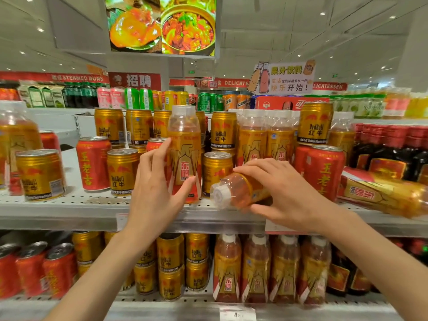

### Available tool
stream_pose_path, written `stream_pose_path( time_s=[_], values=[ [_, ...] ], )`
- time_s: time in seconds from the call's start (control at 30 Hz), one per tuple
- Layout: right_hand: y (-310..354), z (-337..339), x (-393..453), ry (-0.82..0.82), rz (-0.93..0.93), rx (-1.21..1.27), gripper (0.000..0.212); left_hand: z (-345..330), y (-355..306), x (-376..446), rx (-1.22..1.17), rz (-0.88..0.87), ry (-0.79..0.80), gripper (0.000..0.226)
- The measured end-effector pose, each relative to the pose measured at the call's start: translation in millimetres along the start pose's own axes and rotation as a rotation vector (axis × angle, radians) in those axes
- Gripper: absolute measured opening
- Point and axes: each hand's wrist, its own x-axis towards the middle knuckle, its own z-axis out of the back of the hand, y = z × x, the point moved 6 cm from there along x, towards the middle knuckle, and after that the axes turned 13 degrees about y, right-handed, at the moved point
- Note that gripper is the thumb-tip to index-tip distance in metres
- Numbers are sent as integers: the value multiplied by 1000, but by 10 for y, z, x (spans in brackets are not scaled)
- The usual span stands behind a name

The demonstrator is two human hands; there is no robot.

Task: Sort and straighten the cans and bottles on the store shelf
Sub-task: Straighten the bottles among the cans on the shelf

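Observation:
On the upper shelf (69, 205) an orange energy-drink bottle (185, 144) stands upright at the middle. My left hand (157, 191) holds it, fingers behind and thumb across its lower front. A second orange bottle (234, 191) lies on its side at the shelf's front, white cap toward me. My right hand (284, 193) grips this lying bottle from above, fingers curled over its body and thumb under it. Gold Red Bull cans (122, 172) and red cans (92, 163) stand mixed around both bottles.
Another bottle (382, 195) lies on its side at the far right of the shelf. A gold can (315, 122) sits stacked on red cans (324, 170). Dark bottles (393, 149) stand at the right. The lower shelf holds red cans, gold cans and upright bottles (254, 269).

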Motion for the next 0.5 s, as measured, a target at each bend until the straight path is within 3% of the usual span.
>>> stream_pose_path(
  time_s=[0.13,0.3,0.5],
  values=[
    [-112,253,21,-148,-69,303,68,-1,-14,-2,1,-4,-3,89],
    [-355,353,95,-301,-288,687,66,-10,-13,-11,6,-4,-9,89],
    [-301,205,180,-324,-432,836,73,-16,-14,-10,5,4,-4,89]
  ],
)
